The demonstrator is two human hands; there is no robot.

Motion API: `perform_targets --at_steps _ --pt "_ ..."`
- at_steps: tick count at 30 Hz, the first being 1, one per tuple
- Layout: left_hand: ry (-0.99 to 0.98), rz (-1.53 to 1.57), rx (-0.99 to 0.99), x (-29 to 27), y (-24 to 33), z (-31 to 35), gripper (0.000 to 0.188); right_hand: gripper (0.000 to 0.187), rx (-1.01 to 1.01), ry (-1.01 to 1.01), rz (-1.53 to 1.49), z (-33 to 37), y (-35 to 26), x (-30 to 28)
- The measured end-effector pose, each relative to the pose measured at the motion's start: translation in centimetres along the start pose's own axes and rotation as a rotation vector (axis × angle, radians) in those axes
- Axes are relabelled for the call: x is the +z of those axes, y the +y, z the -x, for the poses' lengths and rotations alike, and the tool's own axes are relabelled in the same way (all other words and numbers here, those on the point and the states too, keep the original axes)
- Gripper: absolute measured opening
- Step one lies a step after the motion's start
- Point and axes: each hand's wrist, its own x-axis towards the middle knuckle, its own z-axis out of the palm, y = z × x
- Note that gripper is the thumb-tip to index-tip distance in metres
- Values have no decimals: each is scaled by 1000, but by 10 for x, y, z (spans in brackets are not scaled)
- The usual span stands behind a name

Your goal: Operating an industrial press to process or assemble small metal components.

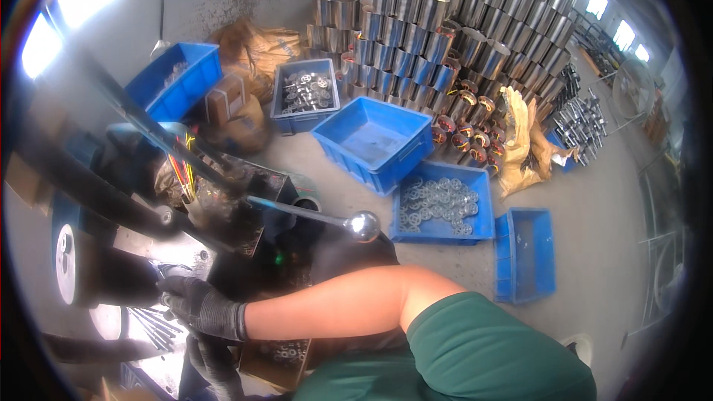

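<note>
My right hand point(199, 306), in a dark grey knit glove, reaches across to the machine at left. Its fingers are curled beside the black cylindrical machine part point(122, 276), and what they hold, if anything, is hidden. Just below is my left hand point(212, 365), gloved the same way; its fingers are partly covered and blurred. Thin metal rods point(157, 328) lie on the bright metal work surface point(160, 365) next to both hands. A lever point(297, 210) with a shiny ball end point(364, 226) sticks out over my right forearm.
Near my elbow stands a blue crate point(486, 200) of round metal parts. Another blue crate point(327, 150) and a narrow blue bin point(499, 267) flank it. Stacked metal cylinders point(423, 52) fill the back. A small box point(256, 360) of little metal pieces sits by my left hand.
</note>
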Motion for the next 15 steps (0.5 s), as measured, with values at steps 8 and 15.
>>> perform_targets --at_steps 8,15 --pt "138 196 -188 5 -12 4 67 28 -92 137 -105 -1 9 8" --pt "-74 232 -80 -12 -23 -2 66 35 -134 -134 -59 1 37 5"
